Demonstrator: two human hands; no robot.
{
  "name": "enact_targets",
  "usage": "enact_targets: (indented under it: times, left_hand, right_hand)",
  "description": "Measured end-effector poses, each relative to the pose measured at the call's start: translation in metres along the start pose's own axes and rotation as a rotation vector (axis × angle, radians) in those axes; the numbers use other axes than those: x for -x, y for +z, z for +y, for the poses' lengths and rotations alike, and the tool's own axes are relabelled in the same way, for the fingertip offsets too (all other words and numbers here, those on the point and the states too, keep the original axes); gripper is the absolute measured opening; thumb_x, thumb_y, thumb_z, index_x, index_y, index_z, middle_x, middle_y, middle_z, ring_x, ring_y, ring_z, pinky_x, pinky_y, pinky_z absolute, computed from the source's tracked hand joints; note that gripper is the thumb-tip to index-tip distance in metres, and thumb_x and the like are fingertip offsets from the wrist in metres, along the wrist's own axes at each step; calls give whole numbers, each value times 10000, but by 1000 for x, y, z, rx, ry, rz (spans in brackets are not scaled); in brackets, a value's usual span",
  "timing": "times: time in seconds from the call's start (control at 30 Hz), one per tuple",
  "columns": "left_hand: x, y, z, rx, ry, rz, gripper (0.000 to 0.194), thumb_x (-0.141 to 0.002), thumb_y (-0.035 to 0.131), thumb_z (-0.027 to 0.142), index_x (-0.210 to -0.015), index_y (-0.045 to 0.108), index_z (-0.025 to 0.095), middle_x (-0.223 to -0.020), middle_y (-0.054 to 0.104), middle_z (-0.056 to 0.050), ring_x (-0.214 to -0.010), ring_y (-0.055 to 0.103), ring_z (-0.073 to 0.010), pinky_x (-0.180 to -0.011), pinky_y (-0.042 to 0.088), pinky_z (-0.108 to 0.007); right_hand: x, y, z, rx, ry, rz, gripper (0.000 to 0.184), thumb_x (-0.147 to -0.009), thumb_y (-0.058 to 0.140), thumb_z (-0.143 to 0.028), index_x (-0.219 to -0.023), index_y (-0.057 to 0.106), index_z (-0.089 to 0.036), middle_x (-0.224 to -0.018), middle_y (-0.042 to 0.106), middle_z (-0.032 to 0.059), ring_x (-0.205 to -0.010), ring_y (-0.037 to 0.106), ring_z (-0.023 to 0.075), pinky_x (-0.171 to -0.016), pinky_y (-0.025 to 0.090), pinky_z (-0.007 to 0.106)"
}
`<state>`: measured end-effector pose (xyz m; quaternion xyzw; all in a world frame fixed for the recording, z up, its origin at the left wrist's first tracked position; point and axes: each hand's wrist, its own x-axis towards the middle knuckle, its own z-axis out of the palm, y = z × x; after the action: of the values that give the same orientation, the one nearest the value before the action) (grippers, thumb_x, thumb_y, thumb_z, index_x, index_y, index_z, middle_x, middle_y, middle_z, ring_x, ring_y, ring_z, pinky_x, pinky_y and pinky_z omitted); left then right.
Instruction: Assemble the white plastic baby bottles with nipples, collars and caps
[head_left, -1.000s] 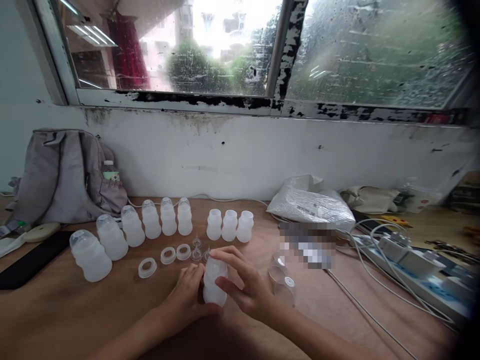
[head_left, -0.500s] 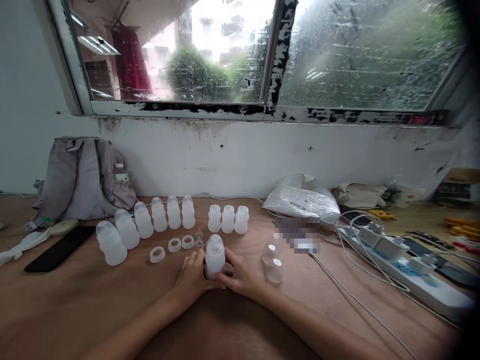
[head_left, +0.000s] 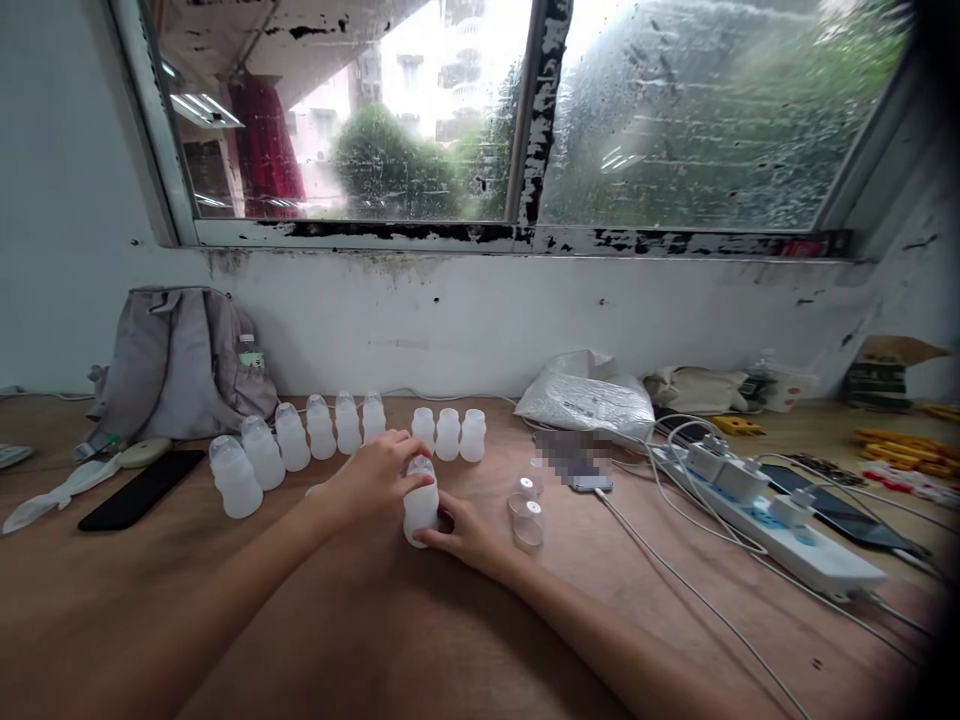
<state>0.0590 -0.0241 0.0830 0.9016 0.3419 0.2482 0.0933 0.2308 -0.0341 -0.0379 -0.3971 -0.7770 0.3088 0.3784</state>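
A white frosted plastic bottle (head_left: pixel 421 515) stood on the brown wooden table (head_left: pixel 360 620), right hand (head_left: pixel 465 535) around its lower side, left hand (head_left: pixel 386 465) gripping its capped top, partly blocking the capped white bottles (head_left: pixel 322 428) behind.

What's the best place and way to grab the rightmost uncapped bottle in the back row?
I'd grip the rightmost uncapped bottle around its waist, coming from the right. It stands upright, its middle narrows between two bulges, and the neighbouring bottle crowds its left side; no bottle stands on its right.
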Motion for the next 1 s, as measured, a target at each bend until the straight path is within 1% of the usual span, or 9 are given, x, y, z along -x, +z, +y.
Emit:
enact_targets:
  times: [0.13, 0.2, 0.27, 0.4, 0.5, 0.6, 0.7, 0.83, 1.0]
  left_hand:
    - [-19, -14, -4, -119, 31, -98, 182, -723, 552, 343, -854, 590, 222, -831, 591, -6, -759, 548, -168, -655, 416, -260]
    - [-29, -23, -11, -147, 12, -84, 202, -729, 540, 362, -864, 593, 222, -841, 601, -5, -765, 554, -165, -664, 419, -256]
    - [-41, -34, -20, -174, -12, -46, 233, -742, 514, 388, -878, 594, 216, -844, 611, -8, -783, 557, -165, -675, 422, -253]
    - [-68, -53, -43, -238, -50, 12, 287, -742, 506, 400, -918, 593, 191, -875, 626, -27, -829, 561, -175, -688, 424, -248]
    - [-88, -58, -61, -281, -75, 20, 318, -738, 507, 408, -954, 580, 187, -924, 629, -32, -846, 563, -178, -692, 423, -243]
    - [-103, -52, -77, -353, -103, 11, 313, -747, 495, 402, -969, 570, 194, -950, 628, -32, -859, 563, -180, -686, 421, -239]
    - [-112, -38, -87, -409, -117, 9, 284, -752, 492, 376, -956, 572, 195, -959, 629, -45, -866, 565, -198, -711, 411, -270]
    - [-113, -19, -96, -458, -112, 2, 249, -751, 495, 351, -933, 576, 201, -942, 636, -57, -903, 553, -230, -763, 384, -324]
    - [-107, -3, -109, -499, -104, -7, 237, -767, 477, 354, -927, 570, 206, -914, 641, -60, -912, 545, -237, -761, 373, -331]
  right_hand:
    - [3, 1, -1, 131, -54, 20, 532, -638, 671, -282, -1121, 460, -207, -1039, 571, 36, -941, 526, 234, -795, 414, 327]
    - [3, 0, 1, 138, -67, 31, 597, -639, 672, -275, -1170, 407, -214, -1107, 538, 53, -1013, 497, 233, -857, 392, 338]
    - [3, 0, 5, 127, -56, 28, 634, -655, 660, -279, -1206, 356, -202, -1118, 530, 74, -1036, 489, 213, -887, 384, 343]
    - [4, 2, 12, 189, -37, 34, 598, -690, 625, -259, -1213, 346, -181, -1103, 526, 99, -1043, 482, 204, -908, 374, 362]
    - [6, 4, 14, 239, -55, 40, 530, -713, 594, -211, -1195, 374, -188, -1106, 516, 95, -1049, 472, 203, -913, 372, 357]
    - [7, 4, 13, 268, -77, 44, 478, -724, 569, -176, -1170, 399, -183, -1089, 522, 93, -1035, 477, 201, -902, 383, 347]
    - [7, 3, 11, 278, -76, 37, 450, -725, 558, -162, -1152, 418, -179, -1074, 525, 92, -1020, 485, 201, -891, 393, 341]
    - [7, 2, 9, 279, -63, 39, 422, -728, 547, -158, -1133, 433, -186, -1080, 524, 89, -1025, 480, 206, -886, 397, 341]
    - [6, 3, 12, 264, -98, 55, 399, -723, 536, -135, -1107, 442, -189, -1066, 530, 77, -1012, 483, 196, -880, 399, 326]
